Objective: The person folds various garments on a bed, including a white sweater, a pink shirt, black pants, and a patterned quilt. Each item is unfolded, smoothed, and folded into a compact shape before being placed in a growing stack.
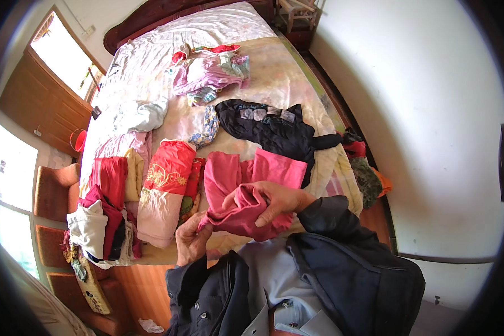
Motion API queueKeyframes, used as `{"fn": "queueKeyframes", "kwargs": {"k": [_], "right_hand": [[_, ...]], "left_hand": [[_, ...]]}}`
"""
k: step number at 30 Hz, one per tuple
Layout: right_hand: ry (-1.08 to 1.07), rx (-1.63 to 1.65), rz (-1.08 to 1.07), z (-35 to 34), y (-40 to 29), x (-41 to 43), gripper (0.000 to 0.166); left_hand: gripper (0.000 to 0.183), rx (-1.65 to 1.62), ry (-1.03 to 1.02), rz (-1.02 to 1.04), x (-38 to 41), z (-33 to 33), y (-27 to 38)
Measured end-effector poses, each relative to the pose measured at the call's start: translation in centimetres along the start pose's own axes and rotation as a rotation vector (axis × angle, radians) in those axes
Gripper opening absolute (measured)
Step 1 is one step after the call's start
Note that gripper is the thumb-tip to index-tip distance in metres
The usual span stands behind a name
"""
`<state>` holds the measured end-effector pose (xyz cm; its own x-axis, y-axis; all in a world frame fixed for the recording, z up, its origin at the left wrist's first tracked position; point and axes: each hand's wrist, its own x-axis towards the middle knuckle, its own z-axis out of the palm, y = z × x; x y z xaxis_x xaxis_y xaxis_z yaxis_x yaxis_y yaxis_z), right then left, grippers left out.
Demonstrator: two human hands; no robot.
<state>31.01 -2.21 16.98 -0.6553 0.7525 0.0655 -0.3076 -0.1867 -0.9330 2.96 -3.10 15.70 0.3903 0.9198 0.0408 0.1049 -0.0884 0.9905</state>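
Observation:
A deep pink knitted garment (pixel 258 218), perhaps trousers, is gathered between my hands above the near edge of the bed. My left hand (pixel 192 236) pinches one corner of its opening between thumb and fingers. On the other side, my right hand (pixel 279 199) grips the rolled edge, with the thumb in front and some fingers hidden in the cloth. Two flat pink panels of the same garment stretch away from me over the bed (pixel 273 71). Just beyond them lies a crumpled black long-sleeved top (pixel 269 128) with pale square patches.
To the left are a rolled red and pink quilted piece (pixel 164 189) and folded clothes (pixel 96 218). Farther off lie a pale garment (pixel 140 115), a floral cloth (pixel 206 126) and a lilac garment pile (pixel 208 73). Clothes (pixel 365 176) fill the gap by the right wall; brown chairs (pixel 54 193) stand left.

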Motion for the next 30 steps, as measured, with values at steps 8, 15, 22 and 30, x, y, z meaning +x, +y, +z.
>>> {"fn": "queueKeyframes", "kwargs": {"k": [8,15,22,30], "right_hand": [[0.34,-0.25,-0.217,-3.0,-8.3,-0.7,0.059],[0.998,-0.939,-0.764,-1.8,-23.6,-4.2,0.026],[1.112,-1.127,-1.186,5.5,-27.4,-7.8,0.016],[1.019,-1.32,-0.62,4.5,-25.8,-9.8,0.022]], "left_hand": [[0.022,0.685,0.131,0.364,9.9,-3.0,10.3],[0.024,0.268,0.143,0.786,19.4,-1.3,22.7],[0.028,0.302,0.297,1.05,18.3,-0.7,27.4],[0.026,0.602,0.197,0.943,17.8,-2.5,25.5]]}}
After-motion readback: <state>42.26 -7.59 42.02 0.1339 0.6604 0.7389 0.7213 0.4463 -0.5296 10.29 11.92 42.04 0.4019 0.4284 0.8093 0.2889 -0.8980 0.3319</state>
